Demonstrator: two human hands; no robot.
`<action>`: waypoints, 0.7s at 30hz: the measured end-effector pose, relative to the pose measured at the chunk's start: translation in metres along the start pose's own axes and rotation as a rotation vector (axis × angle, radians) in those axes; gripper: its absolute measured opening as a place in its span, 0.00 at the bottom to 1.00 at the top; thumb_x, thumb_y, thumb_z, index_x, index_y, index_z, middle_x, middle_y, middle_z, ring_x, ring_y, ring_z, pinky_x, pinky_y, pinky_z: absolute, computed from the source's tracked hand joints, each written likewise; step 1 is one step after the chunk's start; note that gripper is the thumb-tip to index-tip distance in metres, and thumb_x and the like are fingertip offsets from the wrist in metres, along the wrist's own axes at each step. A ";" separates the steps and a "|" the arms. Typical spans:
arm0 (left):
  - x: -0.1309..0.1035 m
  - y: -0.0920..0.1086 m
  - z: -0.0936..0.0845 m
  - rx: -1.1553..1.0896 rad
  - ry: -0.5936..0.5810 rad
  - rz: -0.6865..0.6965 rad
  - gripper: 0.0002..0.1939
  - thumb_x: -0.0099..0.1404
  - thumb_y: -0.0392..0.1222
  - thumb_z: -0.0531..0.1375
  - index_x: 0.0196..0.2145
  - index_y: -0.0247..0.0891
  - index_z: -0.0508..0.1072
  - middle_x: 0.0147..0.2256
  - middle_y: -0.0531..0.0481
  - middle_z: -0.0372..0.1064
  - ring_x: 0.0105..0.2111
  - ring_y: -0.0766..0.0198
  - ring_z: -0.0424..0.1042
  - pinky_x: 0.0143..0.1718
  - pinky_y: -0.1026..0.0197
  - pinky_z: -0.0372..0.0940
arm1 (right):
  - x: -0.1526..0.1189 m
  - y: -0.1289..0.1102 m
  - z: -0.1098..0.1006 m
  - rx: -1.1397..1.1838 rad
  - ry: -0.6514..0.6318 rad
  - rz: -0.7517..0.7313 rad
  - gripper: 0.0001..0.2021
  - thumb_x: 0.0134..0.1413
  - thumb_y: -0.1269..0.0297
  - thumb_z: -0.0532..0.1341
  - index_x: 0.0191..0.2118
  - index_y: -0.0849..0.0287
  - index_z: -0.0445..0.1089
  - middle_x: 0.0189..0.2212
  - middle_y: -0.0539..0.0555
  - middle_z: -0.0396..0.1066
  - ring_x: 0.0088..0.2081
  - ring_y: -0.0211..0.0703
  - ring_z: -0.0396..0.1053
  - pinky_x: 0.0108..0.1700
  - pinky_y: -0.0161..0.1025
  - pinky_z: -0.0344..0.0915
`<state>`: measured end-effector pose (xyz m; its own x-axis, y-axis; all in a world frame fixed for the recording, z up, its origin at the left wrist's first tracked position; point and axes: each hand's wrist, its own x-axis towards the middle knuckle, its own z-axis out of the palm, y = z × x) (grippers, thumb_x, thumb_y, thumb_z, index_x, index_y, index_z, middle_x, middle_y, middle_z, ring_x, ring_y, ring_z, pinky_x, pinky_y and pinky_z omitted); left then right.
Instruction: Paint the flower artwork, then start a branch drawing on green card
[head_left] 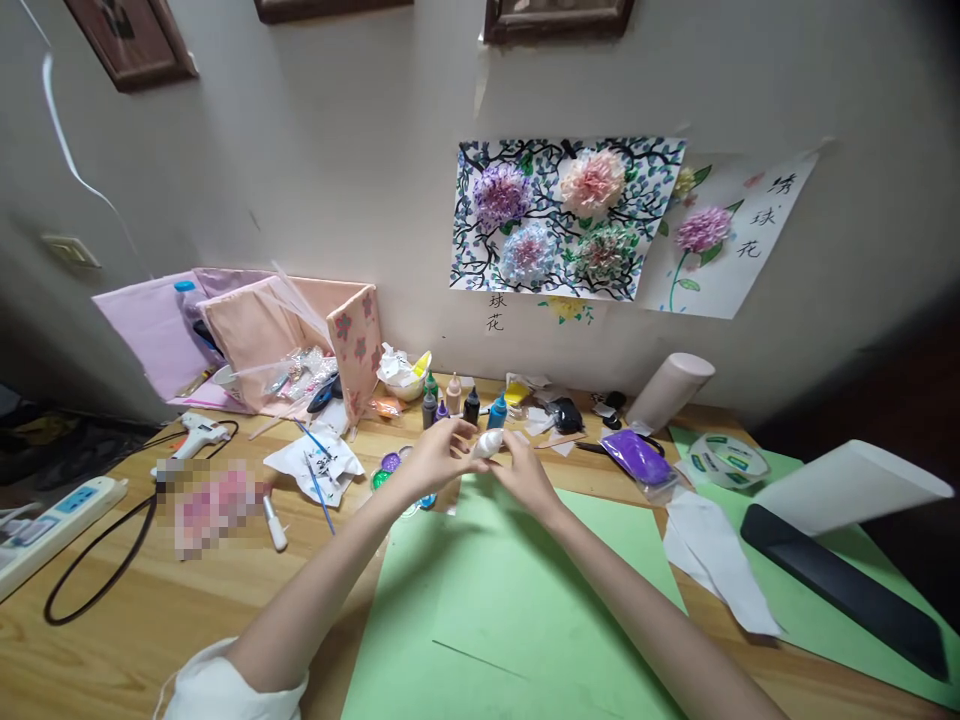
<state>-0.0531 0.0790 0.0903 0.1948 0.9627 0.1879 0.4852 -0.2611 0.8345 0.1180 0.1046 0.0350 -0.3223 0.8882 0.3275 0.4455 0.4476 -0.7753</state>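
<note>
A small white bottle (488,443) is held between both hands, over the far edge of a light green sheet (540,600). My left hand (442,455) has its fingers closed on the bottle from the left. On the other side, my right hand (521,470) grips it with the fingertips. Just behind the hands stand several small paint bottles, among them a black one (471,406) and a blue one (498,412). A palette (381,480) with green, purple and blue paint lies partly hidden behind my left hand and forearm.
Left: brushes on a stained tissue (330,465), a glue gun (201,432), a power strip (60,530) and fabric boxes (292,345). Right: a purple packet (636,458), a tape roll (727,460), white tissue (712,550) and a long black object (844,590). Flower pictures (562,220) hang ahead.
</note>
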 end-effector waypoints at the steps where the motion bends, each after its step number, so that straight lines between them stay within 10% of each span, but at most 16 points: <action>1: 0.000 -0.003 -0.007 -0.002 0.019 -0.026 0.19 0.47 0.45 0.67 0.36 0.34 0.71 0.36 0.45 0.71 0.31 0.62 0.70 0.32 0.61 0.66 | 0.006 0.002 0.005 -0.024 0.027 0.023 0.09 0.48 0.62 0.60 0.37 0.57 0.65 0.36 0.55 0.71 0.38 0.47 0.68 0.40 0.40 0.62; 8: 0.007 -0.013 -0.054 0.032 0.171 -0.106 0.13 0.55 0.47 0.62 0.34 0.34 0.73 0.33 0.45 0.74 0.33 0.60 0.72 0.34 0.60 0.67 | 0.032 0.018 0.036 -0.120 0.093 0.110 0.11 0.46 0.63 0.61 0.38 0.57 0.66 0.35 0.54 0.73 0.35 0.47 0.70 0.35 0.38 0.61; 21: 0.023 -0.045 -0.050 0.266 0.267 -0.148 0.15 0.52 0.44 0.63 0.37 0.36 0.67 0.30 0.50 0.68 0.29 0.62 0.68 0.32 0.60 0.63 | 0.022 0.024 0.037 -0.154 0.117 0.123 0.15 0.47 0.62 0.61 0.43 0.55 0.65 0.38 0.57 0.73 0.38 0.50 0.71 0.37 0.43 0.65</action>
<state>-0.1133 0.1167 0.0834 -0.1054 0.9668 0.2328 0.7016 -0.0936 0.7064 0.0909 0.1313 0.0041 -0.1622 0.9391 0.3029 0.6010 0.3375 -0.7245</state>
